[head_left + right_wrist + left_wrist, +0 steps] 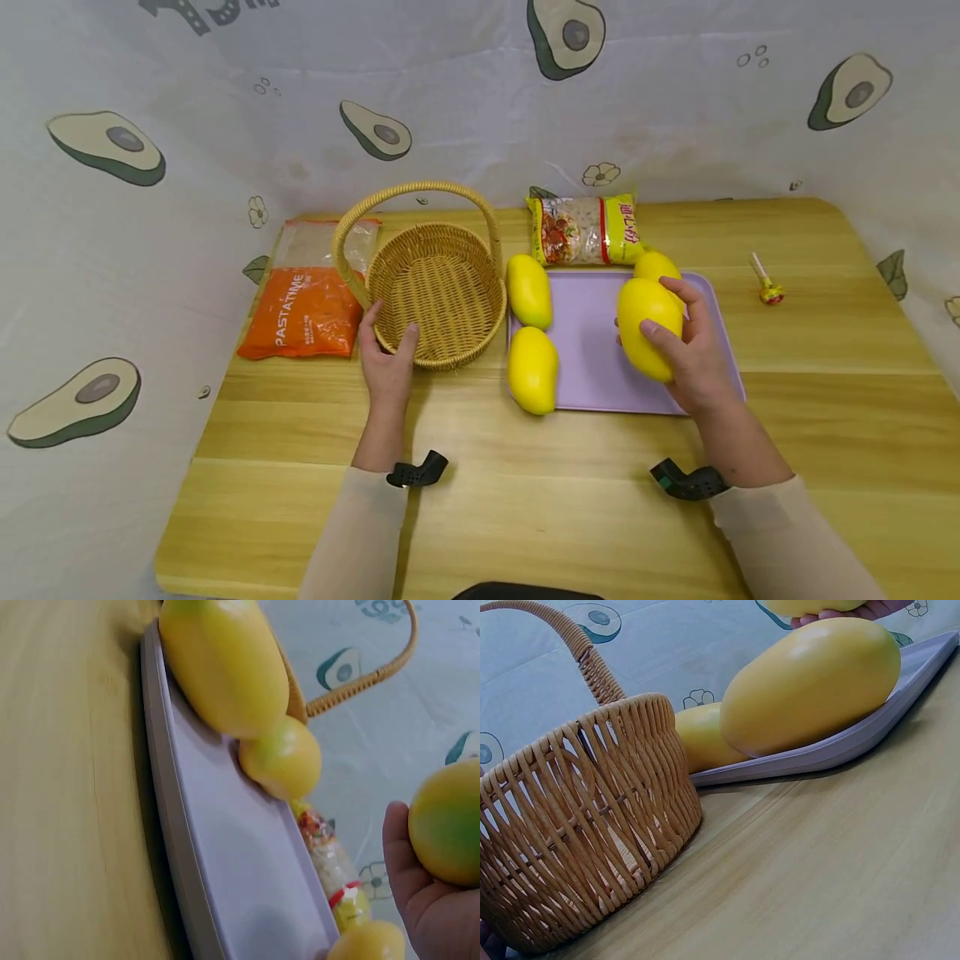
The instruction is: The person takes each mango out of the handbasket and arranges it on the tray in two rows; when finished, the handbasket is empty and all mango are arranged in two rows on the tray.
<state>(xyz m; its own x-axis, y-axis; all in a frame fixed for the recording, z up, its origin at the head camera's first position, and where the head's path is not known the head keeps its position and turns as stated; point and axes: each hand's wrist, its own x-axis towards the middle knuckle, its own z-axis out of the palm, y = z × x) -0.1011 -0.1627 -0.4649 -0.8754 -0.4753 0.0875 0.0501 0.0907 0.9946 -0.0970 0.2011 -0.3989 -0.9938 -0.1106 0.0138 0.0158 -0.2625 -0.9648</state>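
My right hand [701, 358] grips a yellow mango [649, 327] and holds it above the right part of a lilac tray [588, 350]. Another mango [657, 264] lies behind it at the tray's back right corner, partly hidden. Along the tray's left edge are two more, a rear mango [529, 290] and a front mango [533, 370]. At the front left of a round wicker basket [438, 300] with a tall handle, my left hand [387, 367] holds the rim, its thumb over the edge. The left wrist view shows the basket's woven side [592, 817] and hardly any of that hand.
An orange pasta bag [303, 312] lies left of the basket. Behind the tray is a yellow and clear food packet [583, 229]. A lollipop [768, 283] lies right of the tray. The wooden table [525, 492] meets a patterned cloth [465, 83] at the back.
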